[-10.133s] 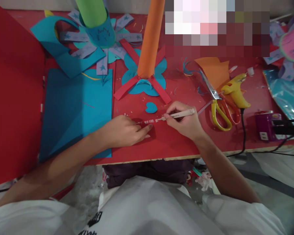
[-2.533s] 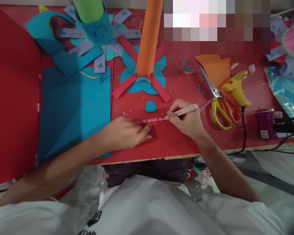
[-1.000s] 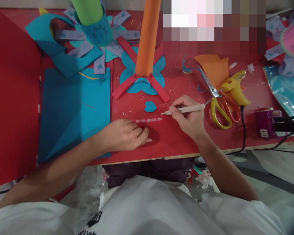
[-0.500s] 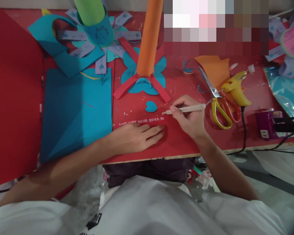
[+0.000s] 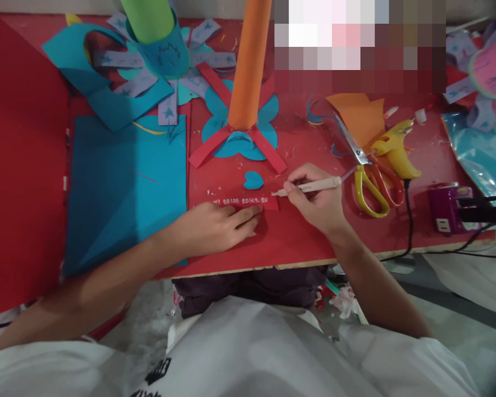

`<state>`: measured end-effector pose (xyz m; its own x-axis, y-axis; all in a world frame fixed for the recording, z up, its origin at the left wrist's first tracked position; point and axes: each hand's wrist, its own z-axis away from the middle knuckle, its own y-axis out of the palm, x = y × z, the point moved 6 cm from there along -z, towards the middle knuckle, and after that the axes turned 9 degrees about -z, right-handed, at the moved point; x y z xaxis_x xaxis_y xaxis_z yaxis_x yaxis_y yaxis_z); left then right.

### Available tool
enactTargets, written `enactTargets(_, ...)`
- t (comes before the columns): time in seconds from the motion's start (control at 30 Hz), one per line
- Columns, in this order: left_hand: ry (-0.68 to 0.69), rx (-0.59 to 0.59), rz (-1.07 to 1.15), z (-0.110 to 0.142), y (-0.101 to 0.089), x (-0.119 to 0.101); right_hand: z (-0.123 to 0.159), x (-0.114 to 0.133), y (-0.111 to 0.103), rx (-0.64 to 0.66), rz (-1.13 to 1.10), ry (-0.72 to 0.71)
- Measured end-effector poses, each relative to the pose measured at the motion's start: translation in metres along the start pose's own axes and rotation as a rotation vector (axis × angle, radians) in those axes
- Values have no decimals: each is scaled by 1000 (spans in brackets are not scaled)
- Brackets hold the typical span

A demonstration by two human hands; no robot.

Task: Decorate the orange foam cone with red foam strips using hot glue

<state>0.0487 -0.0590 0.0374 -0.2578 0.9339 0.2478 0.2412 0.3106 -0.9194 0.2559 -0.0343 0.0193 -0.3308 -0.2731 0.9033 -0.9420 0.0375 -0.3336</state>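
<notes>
My right hand (image 5: pixel 317 201) is closed round a white marker pen (image 5: pixel 319 184), whose tip points left, by the end of a narrow red paper strip (image 5: pixel 271 203). White handwriting runs along that strip. Lying over its lower edge, my left hand (image 5: pixel 221 227) has its fingers stretched out to the right and covers part of it. Just above the strip is a small blue paper heart (image 5: pixel 253 180). Farther back, an orange paper tube (image 5: pixel 250 71) stands on a blue flower-shaped base (image 5: pixel 268 140) with red paper strips.
Scissors (image 5: pixel 362 160) and a yellow glue gun (image 5: pixel 397 148) lie at the right, near a purple box (image 5: pixel 448 207) with black cables. Blue sheets (image 5: pixel 128 182) lie at the left, below a green tube (image 5: pixel 151 22). A red panel (image 5: pixel 22 165) borders the left side.
More white characters stand on the strip, which has shifted left in between. My left hand slid right with fingers spread, then back left. The pen tip has lifted or moved off the last characters.
</notes>
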Motion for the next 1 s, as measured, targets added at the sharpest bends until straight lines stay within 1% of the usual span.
enactTargets(0.1,-22,-24,-4,-1,-2,0,0,-1,3,33,-4,6)
enactTargets(0.17,-17,17,-19,-2,-1,-1,0,-2,4,38,-3,20)
enactTargets(0.3,7,134,-60,-3,5,-6,-1,-1,5,56,1,34)
enactTargets(0.4,2,173,-83,-4,8,-8,-2,0,6,66,11,28)
enactTargets(0.53,-33,150,-72,-6,9,-10,-3,2,8,82,13,3)
enactTargets(0.7,-44,156,-65,-6,10,-12,-3,1,10,92,24,4)
enactTargets(0.87,1,128,-50,-5,10,-14,-2,1,10,95,49,-3)
enactTargets(1.0,40,128,-24,-4,12,-16,-3,2,10,100,63,-1)
